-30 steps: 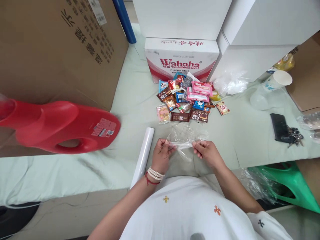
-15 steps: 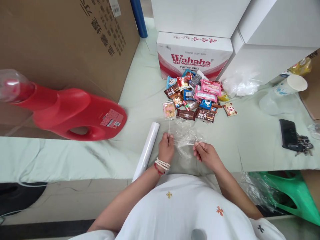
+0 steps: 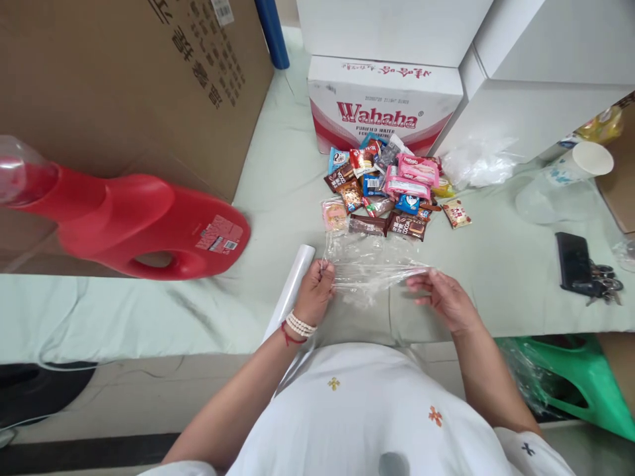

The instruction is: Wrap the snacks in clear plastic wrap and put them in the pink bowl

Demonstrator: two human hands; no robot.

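Our left hand [image 3: 316,288] and right hand [image 3: 447,299] both pinch the plastic [image 3: 371,272]; we judge it light, soft, slippery, best held at its edges.

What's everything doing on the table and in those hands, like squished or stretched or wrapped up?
Clear plastic: stretched between both hands, wrinkled
Left hand: gripping the plastic
Right hand: pinching the plastic
Snacks: wrapped, mostly piled together
White tube: lying down
Red jug: clear cap on
Plastic bundle: crumpled
Keys: bunched together
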